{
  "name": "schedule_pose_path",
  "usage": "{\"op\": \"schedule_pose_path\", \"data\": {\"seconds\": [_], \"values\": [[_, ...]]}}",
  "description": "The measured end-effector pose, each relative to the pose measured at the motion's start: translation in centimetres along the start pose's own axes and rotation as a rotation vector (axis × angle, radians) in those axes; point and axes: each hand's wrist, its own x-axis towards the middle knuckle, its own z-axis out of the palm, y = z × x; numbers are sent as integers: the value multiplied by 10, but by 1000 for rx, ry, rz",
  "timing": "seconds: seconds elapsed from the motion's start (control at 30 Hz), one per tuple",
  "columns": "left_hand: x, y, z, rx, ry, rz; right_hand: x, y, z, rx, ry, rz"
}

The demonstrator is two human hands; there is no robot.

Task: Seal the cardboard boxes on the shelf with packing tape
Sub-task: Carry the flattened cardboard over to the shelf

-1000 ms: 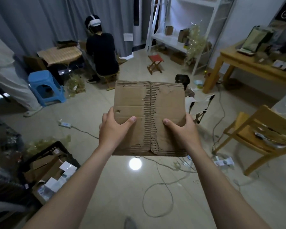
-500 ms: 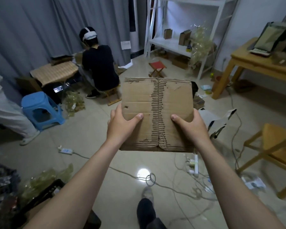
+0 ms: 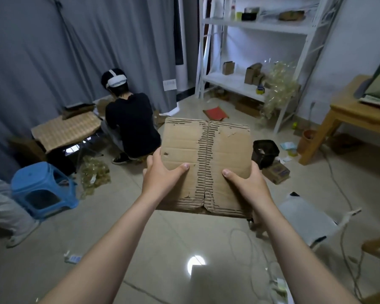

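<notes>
Grey curtains [image 3: 53,51] close off the left and rear of a cluttered room with a pale tiled floor [image 3: 162,249]. At far left stands a blue plastic stool [image 3: 42,189]. Beyond it a seated person in a black top [image 3: 130,123] faces away, near the curtains.

Centre frame: the left hand [image 3: 160,178] grips the near left corner of a brown square cardboard box [image 3: 184,148], thumb laid on the top face, fingers going under and hidden. The box is held in the air above the floor. Its two top flaps meet at a centre seam where the liner is torn and the corrugation shows; no tape is seen on it. The right hand [image 3: 248,185] grips the near right corner in the same manner.

Further right, against the back wall and well apart from the held box, a white metal shelf [image 3: 250,27] carries several small cardboard boxes [image 3: 228,68]. A small dark roll [image 3: 260,89] sits on the same level; whether it is tape cannot be told. A wooden surface [image 3: 347,115] occupies the far right.

Assessment: the step in hand appears to be carrying the box to the shelf; sealing not begun. The next move calls for setting it down on a shelf level, freeing the hands, and obtaining tape, as neither holds any
</notes>
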Motion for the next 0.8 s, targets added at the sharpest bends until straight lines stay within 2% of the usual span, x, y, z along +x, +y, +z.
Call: {"op": "schedule_pose_path", "data": {"seconds": [0.13,0.43,0.57,0.8], "values": [[81,8,9,-15,-21,-43,77,-18,16,-23,-29,15],[314,9,65,-98,-107,40,292,-42,75,-64,44,72],[432,30,88,-128,-180,57,399,-67,96,-64,92,108],[579,85,121,-144,-232,135,537,-102,100,-10,165,107]]}}
